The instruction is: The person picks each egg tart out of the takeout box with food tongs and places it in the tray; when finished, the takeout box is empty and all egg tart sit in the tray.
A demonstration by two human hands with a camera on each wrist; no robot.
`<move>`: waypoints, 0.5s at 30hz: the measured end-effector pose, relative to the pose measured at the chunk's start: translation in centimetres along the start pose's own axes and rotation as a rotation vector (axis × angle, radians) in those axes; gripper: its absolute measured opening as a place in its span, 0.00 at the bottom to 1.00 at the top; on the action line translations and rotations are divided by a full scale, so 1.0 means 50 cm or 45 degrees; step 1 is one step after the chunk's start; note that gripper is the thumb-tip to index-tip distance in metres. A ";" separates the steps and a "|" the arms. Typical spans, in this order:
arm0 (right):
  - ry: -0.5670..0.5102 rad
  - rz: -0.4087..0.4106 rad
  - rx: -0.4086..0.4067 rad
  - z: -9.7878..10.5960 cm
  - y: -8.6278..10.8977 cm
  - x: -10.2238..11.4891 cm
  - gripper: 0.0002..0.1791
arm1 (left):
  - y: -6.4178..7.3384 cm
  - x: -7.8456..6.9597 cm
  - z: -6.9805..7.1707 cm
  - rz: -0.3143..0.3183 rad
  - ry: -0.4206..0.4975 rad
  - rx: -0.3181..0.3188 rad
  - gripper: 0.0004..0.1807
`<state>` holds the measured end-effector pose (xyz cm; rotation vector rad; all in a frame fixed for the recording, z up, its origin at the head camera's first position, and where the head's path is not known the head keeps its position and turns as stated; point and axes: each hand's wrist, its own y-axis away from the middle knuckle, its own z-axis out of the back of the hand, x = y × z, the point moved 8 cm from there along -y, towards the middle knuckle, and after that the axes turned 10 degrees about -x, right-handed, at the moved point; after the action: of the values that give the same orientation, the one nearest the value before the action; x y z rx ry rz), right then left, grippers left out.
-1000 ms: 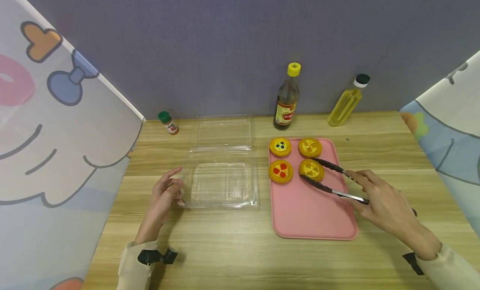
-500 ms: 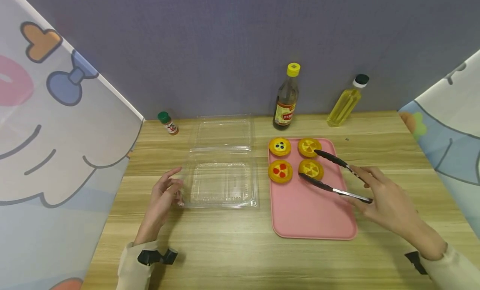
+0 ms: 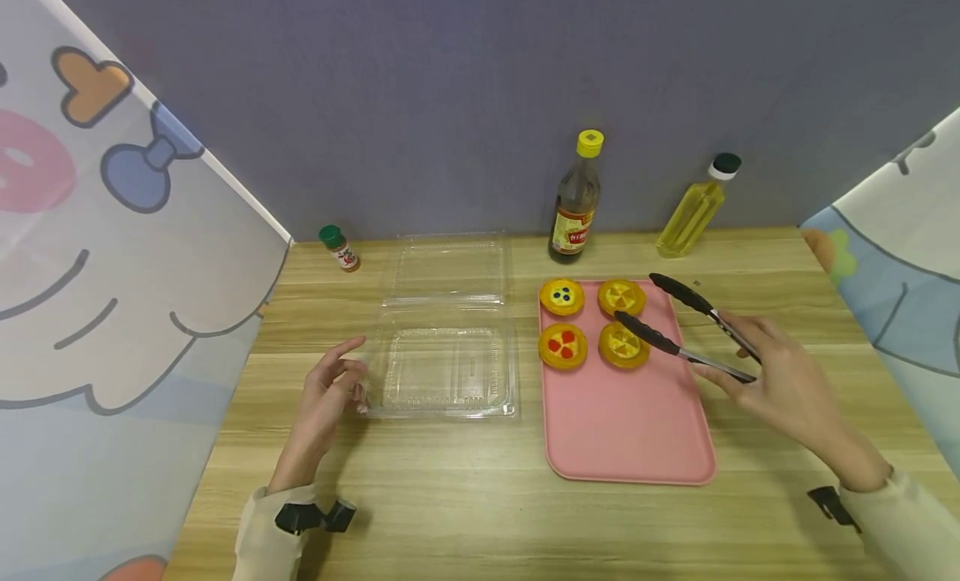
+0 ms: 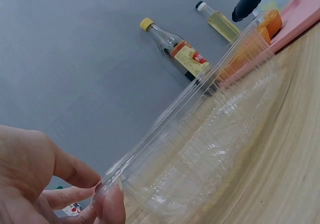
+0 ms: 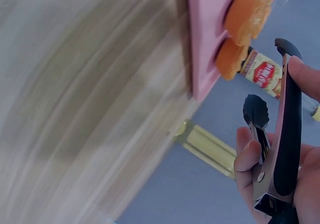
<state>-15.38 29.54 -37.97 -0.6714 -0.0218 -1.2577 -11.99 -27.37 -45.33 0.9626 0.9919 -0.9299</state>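
Note:
My right hand grips black-tipped metal tongs, spread apart. In the right wrist view the tong tips hang in the air, clear of the tarts. One tip overlaps the nearer pineapple-style tart in the head view; the other overlaps the tray's far right corner. A matching tart, a blueberry tart and a strawberry tart sit with it on the pink tray. My left hand pinches the left rim of a clear plastic clamshell box, whose lid lies folded back.
Behind the tray stand a dark sauce bottle with a yellow cap and a yellow oil bottle. A small green-capped spice jar stands at the back left. A grey partition rises along the table's far edge.
The tongs have come away from around the nearer right tart, moving up and toward the back right while their arms spread wider. That tart stays on the tray; my left hand has not moved.

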 end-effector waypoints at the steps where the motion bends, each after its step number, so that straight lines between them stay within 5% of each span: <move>1: 0.004 -0.006 0.003 -0.003 -0.003 -0.004 0.47 | 0.000 0.000 0.000 0.002 -0.004 -0.001 0.27; 9: -0.015 -0.066 -0.033 -0.017 -0.017 -0.065 0.46 | 0.000 0.004 0.003 0.009 -0.025 -0.005 0.26; 15: 0.003 -0.159 0.047 -0.032 -0.023 -0.113 0.45 | -0.003 0.007 0.006 0.007 -0.015 -0.002 0.26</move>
<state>-18.81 33.49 -40.85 -0.6445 -0.0862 -1.3745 -11.94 -27.76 -45.61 0.9567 0.9796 -0.9291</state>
